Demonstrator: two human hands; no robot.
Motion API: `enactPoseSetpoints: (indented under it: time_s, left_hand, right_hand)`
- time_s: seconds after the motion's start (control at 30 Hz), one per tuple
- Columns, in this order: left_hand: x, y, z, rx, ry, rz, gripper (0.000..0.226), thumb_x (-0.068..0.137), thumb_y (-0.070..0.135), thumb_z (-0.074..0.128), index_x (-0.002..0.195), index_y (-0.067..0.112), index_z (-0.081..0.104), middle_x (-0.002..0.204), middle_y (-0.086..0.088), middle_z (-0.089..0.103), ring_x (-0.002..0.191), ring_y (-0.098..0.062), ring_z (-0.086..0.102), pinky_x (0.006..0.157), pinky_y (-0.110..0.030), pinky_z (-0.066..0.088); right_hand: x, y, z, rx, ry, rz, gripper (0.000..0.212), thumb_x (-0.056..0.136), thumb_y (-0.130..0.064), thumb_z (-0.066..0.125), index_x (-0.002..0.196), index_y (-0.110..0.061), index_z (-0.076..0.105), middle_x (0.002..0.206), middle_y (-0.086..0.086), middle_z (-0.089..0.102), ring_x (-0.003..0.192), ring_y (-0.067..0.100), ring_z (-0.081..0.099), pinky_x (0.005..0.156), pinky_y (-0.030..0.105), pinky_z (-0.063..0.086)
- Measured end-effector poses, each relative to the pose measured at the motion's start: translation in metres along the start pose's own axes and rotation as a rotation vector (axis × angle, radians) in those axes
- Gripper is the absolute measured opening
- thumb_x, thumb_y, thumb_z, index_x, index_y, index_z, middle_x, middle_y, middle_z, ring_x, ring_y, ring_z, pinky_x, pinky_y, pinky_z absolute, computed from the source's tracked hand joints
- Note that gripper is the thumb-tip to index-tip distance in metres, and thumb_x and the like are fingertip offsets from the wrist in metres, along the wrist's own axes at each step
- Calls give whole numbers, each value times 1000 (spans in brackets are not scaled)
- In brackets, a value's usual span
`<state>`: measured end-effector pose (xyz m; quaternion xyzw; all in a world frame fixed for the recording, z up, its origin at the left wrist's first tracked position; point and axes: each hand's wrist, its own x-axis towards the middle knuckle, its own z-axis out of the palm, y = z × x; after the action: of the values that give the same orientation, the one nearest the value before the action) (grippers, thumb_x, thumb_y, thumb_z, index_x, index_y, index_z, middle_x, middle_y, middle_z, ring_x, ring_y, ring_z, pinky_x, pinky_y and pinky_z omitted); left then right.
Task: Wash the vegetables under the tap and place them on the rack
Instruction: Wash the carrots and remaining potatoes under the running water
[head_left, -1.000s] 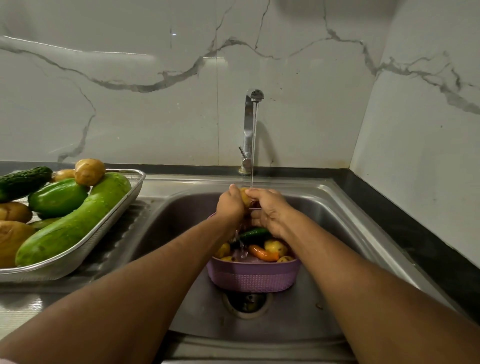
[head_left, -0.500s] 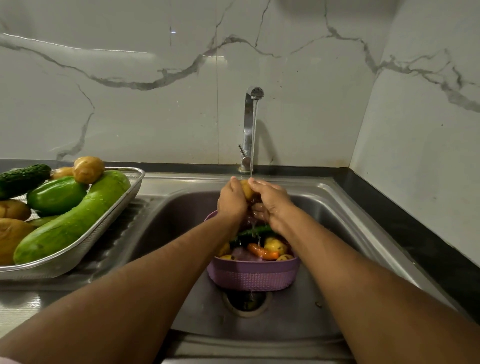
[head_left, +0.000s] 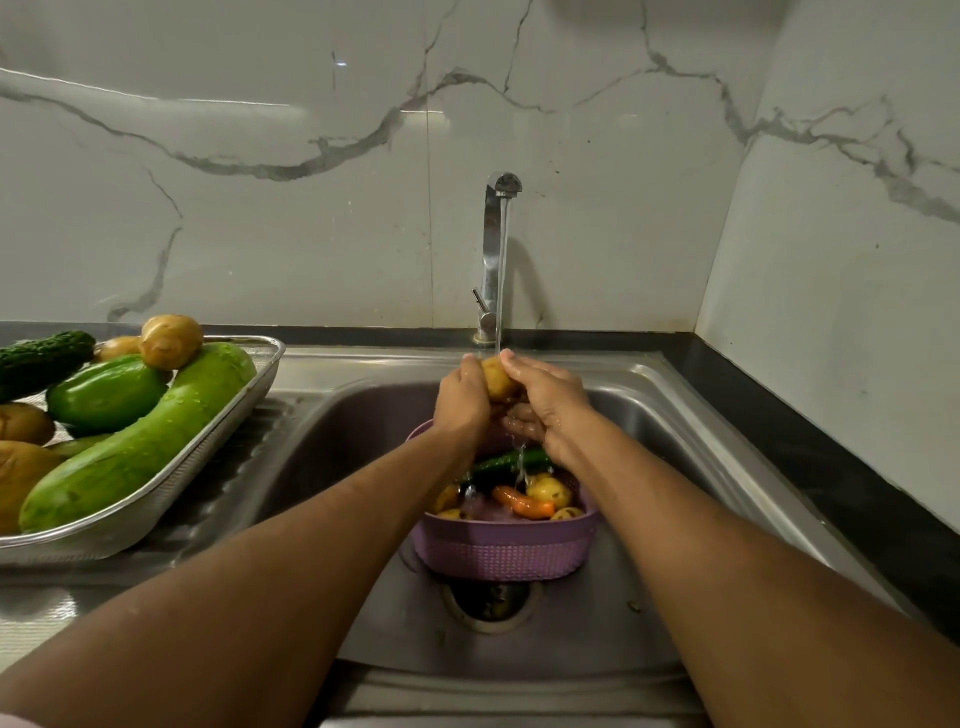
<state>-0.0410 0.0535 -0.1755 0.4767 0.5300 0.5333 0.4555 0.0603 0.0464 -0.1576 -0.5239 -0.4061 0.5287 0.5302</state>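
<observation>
A steel sink (head_left: 691, 415) holds a purple basket (head_left: 498, 551) of vegetables beside a loaded rack (head_left: 156, 499); above the basket, left hand (head_left: 462, 400) and right hand (head_left: 545, 405) clasp a potato (head_left: 496, 382) under the tap (head_left: 493, 249) stream.

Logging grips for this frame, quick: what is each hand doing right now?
Left hand: grip closed on the potato under the tap.
Right hand: grip closed on the same potato.

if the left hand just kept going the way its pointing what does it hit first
The left hand points away from the body, toward the back wall, gripping the potato. Straight on, it would probably meet the sink's rear rim beside the tap; depth is unclear.
</observation>
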Motion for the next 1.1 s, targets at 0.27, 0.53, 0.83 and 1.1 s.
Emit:
enactPoseSetpoints:
  time_s: [0.27, 0.53, 0.83, 1.1]
  left_hand:
    - [-4, 1, -1, -12, -15, -3, 46, 112, 39, 23, 101, 13, 59, 79, -7, 63, 64, -12, 59, 54, -24, 49]
    - [-3, -7, 4, 39, 31, 122, 35, 110, 52, 27, 104, 32, 56, 103, -4, 66, 102, -20, 67, 98, -45, 55]
    - [-6, -5, 0, 355, 50, 210, 46, 111, 49, 21, 107, 23, 58, 93, -1, 68, 90, -16, 66, 84, -37, 54]
    - [1, -10, 1, 573, -42, 350, 33, 107, 50, 40, 121, 30, 62, 112, 4, 61, 99, -15, 62, 86, -36, 54]
  right_hand:
    - [-6, 0, 0, -32, 30, -47, 24, 89, -33, 80, 109, -23, 75, 101, 7, 75, 88, 26, 76, 78, 41, 65]
    - [-3, -3, 1, -14, 61, -21, 24, 97, -36, 71, 114, -20, 72, 112, 9, 72, 103, 29, 71, 88, 48, 62]
    - [-3, 5, 7, -14, 60, 29, 24, 98, -37, 68, 110, -16, 72, 102, 8, 75, 94, 25, 71, 86, 43, 63]
    - [1, 2, -3, -140, 62, 1, 31, 109, -36, 47, 122, -15, 65, 108, 10, 71, 97, 24, 69, 77, 40, 62]
